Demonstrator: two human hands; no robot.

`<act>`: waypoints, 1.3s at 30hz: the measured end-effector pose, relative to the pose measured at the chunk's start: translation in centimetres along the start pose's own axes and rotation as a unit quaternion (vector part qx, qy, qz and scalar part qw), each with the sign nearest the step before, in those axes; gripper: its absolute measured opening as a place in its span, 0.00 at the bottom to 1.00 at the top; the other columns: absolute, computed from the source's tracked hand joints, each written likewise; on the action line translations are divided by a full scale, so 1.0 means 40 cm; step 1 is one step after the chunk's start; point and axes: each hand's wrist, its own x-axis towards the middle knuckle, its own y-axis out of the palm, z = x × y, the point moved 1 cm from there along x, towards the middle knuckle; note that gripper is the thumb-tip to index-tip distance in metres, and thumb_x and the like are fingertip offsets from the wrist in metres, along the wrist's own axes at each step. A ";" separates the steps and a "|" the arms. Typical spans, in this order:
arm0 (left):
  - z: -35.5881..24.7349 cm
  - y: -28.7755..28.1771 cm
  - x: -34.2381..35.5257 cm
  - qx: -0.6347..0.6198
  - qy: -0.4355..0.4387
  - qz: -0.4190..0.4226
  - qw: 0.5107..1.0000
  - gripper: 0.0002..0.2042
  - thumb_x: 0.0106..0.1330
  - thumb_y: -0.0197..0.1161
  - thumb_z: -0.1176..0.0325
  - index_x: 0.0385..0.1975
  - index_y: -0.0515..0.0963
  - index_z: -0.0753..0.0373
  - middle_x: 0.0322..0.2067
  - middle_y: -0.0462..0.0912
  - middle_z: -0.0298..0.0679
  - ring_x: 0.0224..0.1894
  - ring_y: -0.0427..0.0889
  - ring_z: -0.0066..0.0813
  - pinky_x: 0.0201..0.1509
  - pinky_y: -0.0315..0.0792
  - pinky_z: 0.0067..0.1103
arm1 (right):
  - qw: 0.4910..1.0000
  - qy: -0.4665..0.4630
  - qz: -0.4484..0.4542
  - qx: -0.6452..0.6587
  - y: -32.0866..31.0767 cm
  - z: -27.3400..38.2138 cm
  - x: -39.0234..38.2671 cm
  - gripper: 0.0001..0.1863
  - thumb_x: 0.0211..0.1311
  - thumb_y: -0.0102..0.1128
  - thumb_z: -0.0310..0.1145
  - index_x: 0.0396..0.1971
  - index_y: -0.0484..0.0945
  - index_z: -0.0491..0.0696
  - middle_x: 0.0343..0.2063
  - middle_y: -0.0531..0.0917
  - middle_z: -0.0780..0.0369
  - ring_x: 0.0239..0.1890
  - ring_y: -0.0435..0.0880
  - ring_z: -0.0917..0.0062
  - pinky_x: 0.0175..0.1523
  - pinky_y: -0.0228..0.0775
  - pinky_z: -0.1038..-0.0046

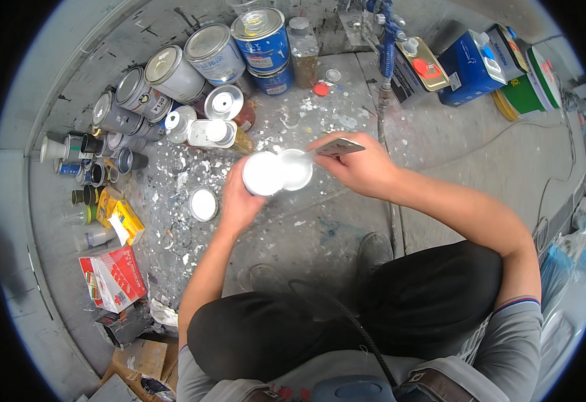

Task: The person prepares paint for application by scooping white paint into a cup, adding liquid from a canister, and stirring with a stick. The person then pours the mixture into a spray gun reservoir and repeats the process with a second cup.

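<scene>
My left hand (238,197) is wrapped round a round container of white material (261,173). Just right of it is a second round white vessel or lid (295,173); whether it rests on the floor or is held, I cannot tell. My right hand (356,164) grips a flat, thin scraper (340,146) above that second vessel, its tip at the white material. A separate white lid or dish (203,204) lies on the paint-spattered floor left of my left hand.
Paint cans (169,70), bottles (303,57) and cups (131,161) line the back and left. A blue pipe (385,53) stands beside square canisters (470,70). Yellow packets (127,221), a red carton (115,275) and cardboard (142,358) lie left; a cable (547,181) runs right.
</scene>
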 end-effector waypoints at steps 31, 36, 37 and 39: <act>-0.094 -0.014 0.001 0.242 0.110 -0.049 0.963 0.39 0.46 0.77 0.78 0.65 0.74 0.54 0.61 0.80 0.40 0.67 0.75 0.46 0.70 0.65 0.42 | 1.000 0.004 -0.011 0.000 -0.021 0.021 -0.019 0.11 0.70 0.67 0.31 0.50 0.87 0.48 0.39 0.92 0.54 0.41 0.92 0.57 0.47 0.83 0.63; -0.102 -0.017 0.001 0.251 0.135 -0.065 0.956 0.40 0.46 0.76 0.79 0.65 0.74 0.54 0.61 0.80 0.39 0.66 0.75 0.45 0.71 0.64 0.41 | 1.000 0.000 -0.020 0.001 -0.022 0.029 -0.023 0.11 0.70 0.67 0.31 0.50 0.87 0.49 0.38 0.92 0.54 0.40 0.92 0.57 0.46 0.83 0.63; -0.107 -0.020 0.001 0.253 0.138 -0.067 0.955 0.40 0.46 0.76 0.80 0.65 0.74 0.54 0.61 0.80 0.38 0.66 0.75 0.45 0.71 0.64 0.41 | 1.000 0.000 -0.021 0.002 -0.022 0.031 -0.023 0.11 0.70 0.67 0.31 0.50 0.87 0.49 0.38 0.92 0.54 0.40 0.92 0.57 0.46 0.83 0.63; -0.113 -0.023 0.000 0.256 0.143 -0.068 0.953 0.40 0.46 0.76 0.80 0.65 0.75 0.54 0.61 0.80 0.38 0.66 0.75 0.45 0.70 0.64 0.41 | 1.000 -0.004 -0.022 0.002 -0.021 0.032 -0.022 0.11 0.70 0.67 0.30 0.50 0.87 0.49 0.38 0.92 0.54 0.40 0.92 0.57 0.45 0.84 0.63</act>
